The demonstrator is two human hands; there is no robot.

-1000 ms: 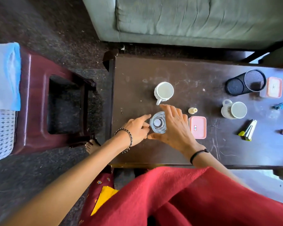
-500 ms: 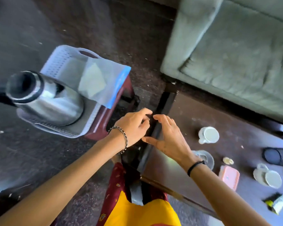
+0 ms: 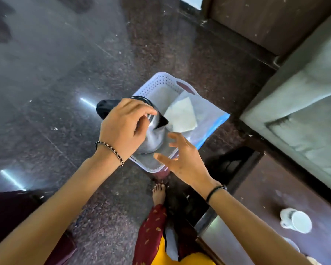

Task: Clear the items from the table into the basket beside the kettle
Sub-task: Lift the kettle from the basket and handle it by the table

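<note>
Steel shows between the fingers of the left hand (image 3: 122, 125), which is curled over the top of the kettle (image 3: 153, 138), fingertips bent down at its rim; whether it truly grips the kettle or only rests there I cannot tell. A beaded bracelet (image 3: 110, 153) circles that wrist. The right hand (image 3: 182, 157) hovers just beside the kettle's lower body, fingers spread wide and holding nothing, with a thin black band (image 3: 214, 192) at its wrist.

The kettle, with its black handle (image 3: 105, 108) pointing left, stands in the near-left part of the pale perforated basket (image 3: 161, 83). A clear plastic bag with a blue edge (image 3: 204, 119) is draped over the basket's right side, and a folded white sheet (image 3: 182, 115) shows inside it. The basket sits on a dark red stool, of which only a sliver (image 3: 161, 174) shows below it.

A bare foot (image 3: 158, 194) stands on the dark speckled floor (image 3: 65, 73). At lower right, the dark counter (image 3: 266, 207) carries a white mug (image 3: 296, 220) well apart from the basket. A grey-green sofa (image 3: 304, 102) fills the right edge.
</note>
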